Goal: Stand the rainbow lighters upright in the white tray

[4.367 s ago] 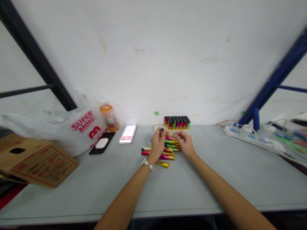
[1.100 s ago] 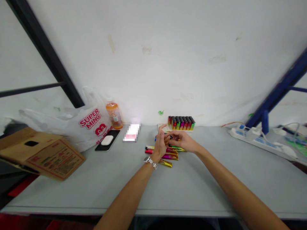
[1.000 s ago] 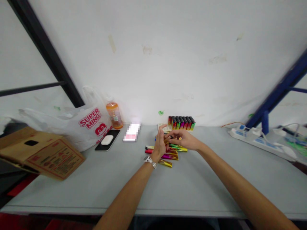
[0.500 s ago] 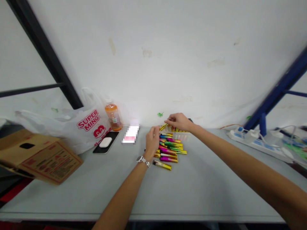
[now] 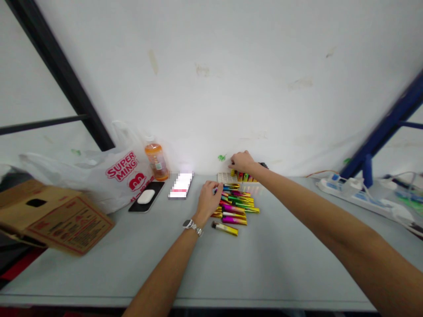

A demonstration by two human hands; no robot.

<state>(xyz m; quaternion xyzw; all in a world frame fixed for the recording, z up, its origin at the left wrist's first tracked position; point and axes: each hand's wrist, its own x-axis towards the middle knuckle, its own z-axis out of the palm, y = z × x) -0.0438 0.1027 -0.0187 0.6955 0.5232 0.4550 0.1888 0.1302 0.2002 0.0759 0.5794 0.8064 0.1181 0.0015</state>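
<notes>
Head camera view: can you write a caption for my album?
Left hand at the shiny lighters, right hand at the pale tray.

A: Lighters?
B: On the table. Tray behind, near the wall.
A: Left?
B: Phone, then bottle, bag; box before bag.
A: Right?
B: Power strip.

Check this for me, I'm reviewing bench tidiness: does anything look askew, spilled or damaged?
I see no spill or damage. One lighter lies slightly apart, on the near side of the loose pile, where the others bunch together. The carton at left also sits askew to the front edge of the table.
</notes>
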